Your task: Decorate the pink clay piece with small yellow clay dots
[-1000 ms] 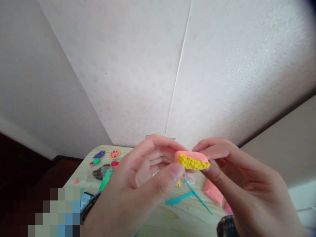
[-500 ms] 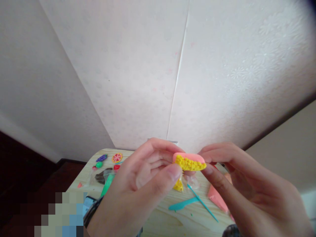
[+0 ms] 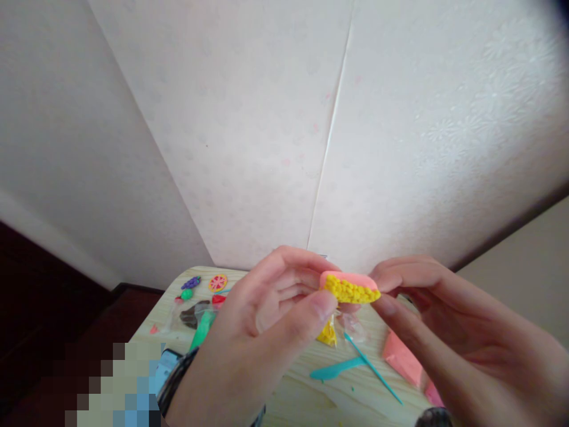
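A small pink clay piece (image 3: 349,287) with a bumpy yellow clay layer on its front is held up in front of me between both hands. My left hand (image 3: 267,332) pinches its left end with thumb and fingers. Fingertips of my right hand (image 3: 448,338) pinch its right end. Both hands hover above a light wooden table (image 3: 302,391).
On the table lie a teal plastic knife (image 3: 331,372), a thin teal stick (image 3: 373,370), a yellow clay lump (image 3: 328,335) in clear wrap, pink clay pieces (image 3: 402,362), a green clay roll (image 3: 202,329) and small finished clay fruits (image 3: 217,283). White papered walls rise behind.
The view has shifted slightly; both hands and the clay piece sit a little further right. The grip on the piece is unchanged.
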A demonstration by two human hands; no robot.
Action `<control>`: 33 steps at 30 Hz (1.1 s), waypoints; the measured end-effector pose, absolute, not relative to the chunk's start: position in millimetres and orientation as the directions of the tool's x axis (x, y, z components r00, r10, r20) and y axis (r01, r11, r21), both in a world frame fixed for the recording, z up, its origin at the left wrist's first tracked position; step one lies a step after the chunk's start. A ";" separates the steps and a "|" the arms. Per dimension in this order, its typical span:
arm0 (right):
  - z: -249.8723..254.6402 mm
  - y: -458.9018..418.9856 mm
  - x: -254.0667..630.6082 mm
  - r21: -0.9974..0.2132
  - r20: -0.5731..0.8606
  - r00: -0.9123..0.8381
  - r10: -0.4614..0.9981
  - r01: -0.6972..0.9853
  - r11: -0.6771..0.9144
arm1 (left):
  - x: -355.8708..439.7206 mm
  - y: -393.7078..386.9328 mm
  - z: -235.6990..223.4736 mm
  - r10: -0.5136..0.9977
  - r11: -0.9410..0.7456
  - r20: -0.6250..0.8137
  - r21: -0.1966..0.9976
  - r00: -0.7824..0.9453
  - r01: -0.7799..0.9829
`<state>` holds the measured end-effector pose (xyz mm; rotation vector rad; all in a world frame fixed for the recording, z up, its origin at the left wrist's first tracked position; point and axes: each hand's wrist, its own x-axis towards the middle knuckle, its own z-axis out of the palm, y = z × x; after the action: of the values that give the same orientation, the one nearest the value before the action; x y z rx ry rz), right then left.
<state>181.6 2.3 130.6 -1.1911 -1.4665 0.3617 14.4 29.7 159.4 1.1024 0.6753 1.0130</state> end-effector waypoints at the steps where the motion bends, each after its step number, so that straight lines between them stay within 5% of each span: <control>1: 130.9 2.7 181.8 -0.772 0.561 0.158 0.812 0.454 0.445 | 14.6 29.4 160.1 0.908 0.123 0.026 0.938 0.419 -0.325; 14: 127.0 2.4 186.5 -0.782 0.546 0.262 0.796 0.501 0.371 | 15.3 28.3 158.8 0.900 0.138 0.015 0.939 0.436 -0.316; 33: 128.9 0.6 179.0 -0.821 0.571 0.332 0.751 0.244 0.516 | 16.8 30.4 159.1 0.903 0.041 0.046 0.980 0.427 -0.194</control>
<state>179.0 0.6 128.9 -1.0221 -1.2290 0.4198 16.8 30.4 159.1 1.2432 0.7391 0.9692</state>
